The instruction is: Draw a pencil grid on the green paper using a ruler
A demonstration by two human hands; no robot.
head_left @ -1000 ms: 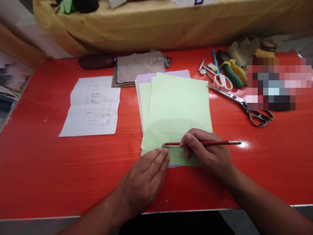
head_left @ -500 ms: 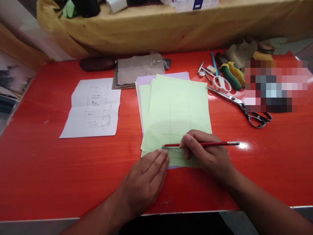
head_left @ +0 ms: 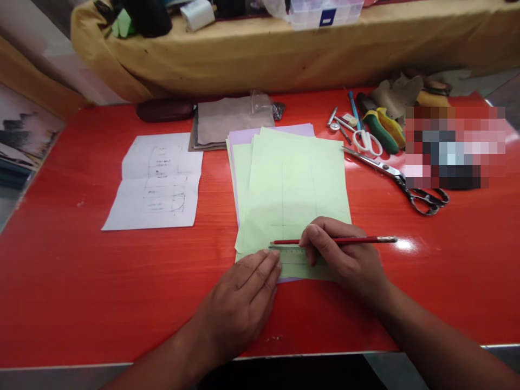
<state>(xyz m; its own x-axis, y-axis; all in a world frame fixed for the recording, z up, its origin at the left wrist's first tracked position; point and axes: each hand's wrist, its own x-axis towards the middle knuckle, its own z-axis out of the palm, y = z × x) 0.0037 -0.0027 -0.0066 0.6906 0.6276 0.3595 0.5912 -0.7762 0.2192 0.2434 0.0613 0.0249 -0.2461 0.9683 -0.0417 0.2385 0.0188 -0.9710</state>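
Note:
A red pencil [head_left: 361,240] is pinched in my right hand [head_left: 345,257], lying almost level with its tip to the left over the green paper [head_left: 298,189]. Thin pencil lines form a grid on that sheet. My left hand [head_left: 244,298] lies flat at the paper's lower left edge, fingers stretched and side by side, fingertips on the end of a clear ruler [head_left: 291,253]. The ruler runs just below the pencil, its right end hidden by my right hand. More green and purple sheets [head_left: 239,135] lie underneath.
A white sheet with a sketch [head_left: 158,187] lies left. Behind are a dark case [head_left: 164,110] and grey sheets [head_left: 227,120]. At right are large scissors [head_left: 390,170], white scissors [head_left: 368,142], green-yellow pliers [head_left: 384,130] and a pixelated patch. A cloth-covered ledge [head_left: 264,59] runs behind.
The view has shifted slightly, so objects at the back appear a little lower. Both hands, the pencil and the ruler stay almost in the same place.

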